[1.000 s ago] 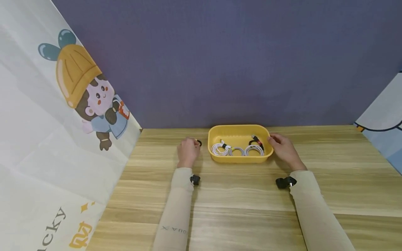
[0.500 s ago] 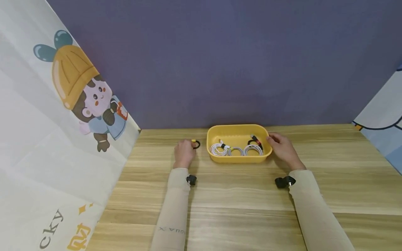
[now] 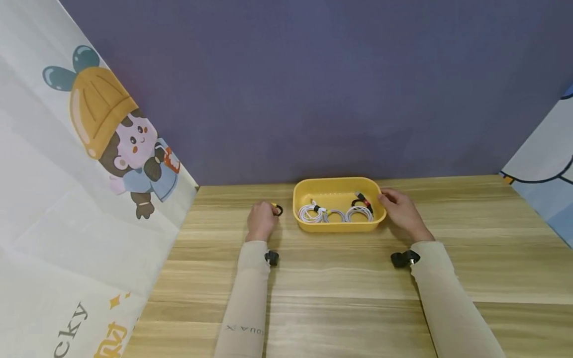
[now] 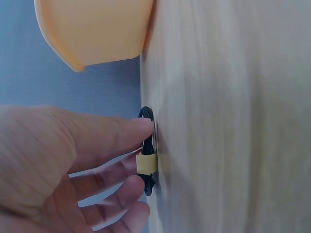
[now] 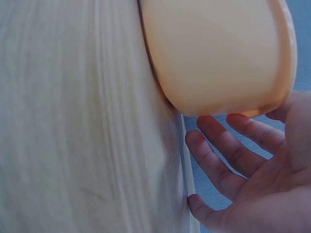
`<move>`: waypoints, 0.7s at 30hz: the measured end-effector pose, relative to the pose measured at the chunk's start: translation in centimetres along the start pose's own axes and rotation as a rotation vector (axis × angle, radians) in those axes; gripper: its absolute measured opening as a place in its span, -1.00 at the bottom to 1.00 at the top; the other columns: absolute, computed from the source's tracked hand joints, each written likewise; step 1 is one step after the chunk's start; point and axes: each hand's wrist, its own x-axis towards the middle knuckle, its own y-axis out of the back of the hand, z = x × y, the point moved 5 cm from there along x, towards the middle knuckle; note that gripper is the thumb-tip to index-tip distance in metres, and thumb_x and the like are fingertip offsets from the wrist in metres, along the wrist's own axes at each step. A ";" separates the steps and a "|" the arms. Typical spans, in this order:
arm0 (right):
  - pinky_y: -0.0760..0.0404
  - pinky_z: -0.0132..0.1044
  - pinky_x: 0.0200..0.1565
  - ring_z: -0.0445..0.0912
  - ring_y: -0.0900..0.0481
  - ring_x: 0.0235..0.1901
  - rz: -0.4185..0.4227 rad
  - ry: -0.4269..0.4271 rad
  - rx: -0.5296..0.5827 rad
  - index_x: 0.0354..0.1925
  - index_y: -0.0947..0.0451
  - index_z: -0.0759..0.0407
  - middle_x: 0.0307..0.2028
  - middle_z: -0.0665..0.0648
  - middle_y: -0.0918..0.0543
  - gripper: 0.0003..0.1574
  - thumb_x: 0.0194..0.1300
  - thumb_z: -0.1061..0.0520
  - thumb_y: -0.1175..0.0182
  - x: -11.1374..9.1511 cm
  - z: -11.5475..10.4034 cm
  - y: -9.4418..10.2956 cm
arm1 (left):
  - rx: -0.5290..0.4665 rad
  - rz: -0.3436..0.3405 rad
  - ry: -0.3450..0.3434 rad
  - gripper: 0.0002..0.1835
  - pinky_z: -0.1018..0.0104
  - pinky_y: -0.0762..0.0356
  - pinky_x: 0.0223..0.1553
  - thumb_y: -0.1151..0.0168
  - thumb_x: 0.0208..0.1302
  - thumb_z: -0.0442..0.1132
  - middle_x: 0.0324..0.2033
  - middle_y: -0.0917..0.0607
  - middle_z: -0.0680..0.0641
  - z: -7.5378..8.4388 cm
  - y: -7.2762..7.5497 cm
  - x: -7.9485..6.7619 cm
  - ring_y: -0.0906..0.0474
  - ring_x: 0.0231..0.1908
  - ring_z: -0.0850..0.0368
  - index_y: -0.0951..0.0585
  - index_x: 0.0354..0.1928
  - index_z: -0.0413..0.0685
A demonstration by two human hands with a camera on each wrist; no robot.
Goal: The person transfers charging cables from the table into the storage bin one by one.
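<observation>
My left hand (image 3: 261,221) pinches a small black coiled cable (image 4: 148,138) between thumb and fingers. A yellow tie (image 4: 146,164) wraps the coil, which stands on edge close against the wooden tabletop. To its right sits a yellow plastic basket (image 3: 337,227). My right hand (image 3: 403,211) grips the basket's right end, thumb at the rim and fingertips against the outer wall. Inside lie a white coiled cable (image 3: 301,215) with a black tie, a small greyish coil (image 3: 335,220), another white coil (image 3: 347,215) and a black cable (image 3: 366,202) with a red band.
A dark blue-grey panel (image 3: 340,89) rises right behind the table's back edge. On the left hangs a white curtain (image 3: 53,209) printed with a cartoon figure. The wooden table (image 3: 340,298) stretches out in front of the basket.
My left hand has shifted a little left, away from the basket, and more of the black coiled cable shows beside it. My right hand keeps its hold on the basket's rim.
</observation>
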 end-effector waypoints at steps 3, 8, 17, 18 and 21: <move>-0.42 0.26 0.31 0.34 -0.43 0.33 -0.005 -0.005 0.009 0.49 -0.30 0.24 0.35 0.43 -0.47 -0.27 0.63 -0.18 0.11 0.0 0.0 0.0 | -0.013 -0.009 0.013 -0.83 0.00 -0.68 -0.01 -0.38 0.14 -0.35 -0.16 -0.84 -0.10 -0.1 -0.1 0.0 -0.74 -0.04 -0.17 -0.84 -0.24 -0.01; -0.42 0.26 0.31 0.34 -0.43 0.33 -0.009 -0.009 0.020 0.49 -0.29 0.24 0.36 0.43 -0.46 -0.27 0.63 -0.18 0.11 0.0 0.1 0.0 | -0.022 -0.015 0.021 -0.86 -0.01 -0.68 -0.03 -0.41 0.14 -0.31 -0.18 -0.84 -0.10 -0.2 -0.1 0.0 -0.74 -0.07 -0.17 -0.84 -0.26 0.00; -0.42 0.27 0.32 0.34 -0.42 0.34 -0.010 -0.003 0.022 0.49 -0.30 0.26 0.37 0.44 -0.45 -0.28 0.63 -0.16 0.12 -0.1 0.0 0.0 | -0.012 -0.016 0.036 -0.96 0.00 -0.67 -0.09 -0.50 0.12 -0.22 -0.26 -0.83 -0.07 -0.3 -0.2 -0.1 -0.75 -0.16 -0.15 -0.82 -0.37 0.02; -0.41 0.27 0.32 0.35 -0.42 0.34 -0.010 -0.004 0.021 0.49 -0.30 0.26 0.37 0.44 -0.45 -0.28 0.63 -0.16 0.12 -0.1 0.0 0.0 | -0.012 -0.016 0.037 -0.96 0.00 -0.67 -0.10 -0.51 0.12 -0.22 -0.26 -0.83 -0.07 -0.3 -0.2 -0.1 -0.74 -0.17 -0.15 -0.82 -0.37 0.02; -0.40 0.28 0.33 0.35 -0.41 0.35 -0.009 -0.006 0.018 0.49 -0.29 0.26 0.38 0.44 -0.44 -0.28 0.63 -0.17 0.12 -0.1 0.0 0.0 | -0.005 -0.014 0.039 -0.96 0.00 -0.68 -0.12 -0.51 0.12 -0.19 -0.27 -0.83 -0.06 -0.3 -0.1 -0.1 -0.75 -0.18 -0.16 -0.82 -0.40 0.05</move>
